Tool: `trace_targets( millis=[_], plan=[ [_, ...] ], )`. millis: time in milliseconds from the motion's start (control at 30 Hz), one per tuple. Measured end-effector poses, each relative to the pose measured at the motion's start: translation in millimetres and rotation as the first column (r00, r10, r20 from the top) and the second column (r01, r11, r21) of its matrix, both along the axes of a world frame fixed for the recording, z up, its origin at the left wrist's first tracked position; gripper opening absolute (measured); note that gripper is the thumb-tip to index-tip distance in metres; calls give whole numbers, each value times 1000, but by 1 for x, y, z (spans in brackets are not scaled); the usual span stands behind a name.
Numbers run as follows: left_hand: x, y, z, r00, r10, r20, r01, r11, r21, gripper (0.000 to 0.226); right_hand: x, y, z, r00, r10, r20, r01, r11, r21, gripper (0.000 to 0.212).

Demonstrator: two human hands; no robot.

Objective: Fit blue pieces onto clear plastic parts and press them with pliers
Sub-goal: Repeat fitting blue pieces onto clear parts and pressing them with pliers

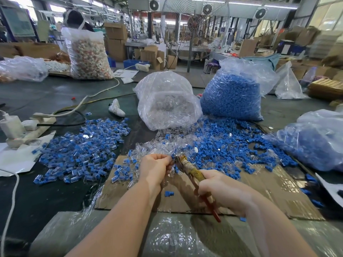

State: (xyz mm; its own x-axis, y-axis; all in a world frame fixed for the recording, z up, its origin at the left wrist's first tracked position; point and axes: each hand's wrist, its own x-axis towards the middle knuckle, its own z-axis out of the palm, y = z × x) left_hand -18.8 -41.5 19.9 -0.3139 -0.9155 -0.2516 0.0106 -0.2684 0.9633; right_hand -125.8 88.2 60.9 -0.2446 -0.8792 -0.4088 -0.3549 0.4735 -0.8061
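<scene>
My left hand [155, 166] pinches a small clear plastic part with a blue piece [174, 157] at its fingertips. My right hand [220, 190] grips the handles of the pliers [191, 170], whose jaws sit on that part. Loose blue pieces [222, 145] lie spread to the right, clear parts [163, 145] in the middle, and a heap of joined blue-and-clear pieces [83, 145] to the left. One blue piece [169, 193] lies alone on the cardboard sheet [259, 191] under my hands.
A bag of clear parts [167, 101] and a bag of blue pieces [232, 97] stand behind the piles. Another bag of blue pieces [315, 141] lies at the right. A power strip with cables [27, 127] sits at the left. A person [74, 19] stands far back left.
</scene>
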Motion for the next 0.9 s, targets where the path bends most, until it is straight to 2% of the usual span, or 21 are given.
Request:
trace_targets(
  millis=[333,467,700,900],
  plan=[
    [0,-1,3,999,-35,-22,37,993,110,5,1,1,8,997,68,-42,-66,997,29,12],
    [0,0,2,999,-33,-9,34,994,100,4,3,1,9,997,63,-43,-61,998,27,14],
    [-1,3,3,1000,-18,10,17,997,74,5,9,1,12,988,81,-128,-79,997,20,19],
    [-2,7,6,1000,-15,1,14,998,64,6,12,0,12,958,96,-270,-88,995,40,28]
  ],
)
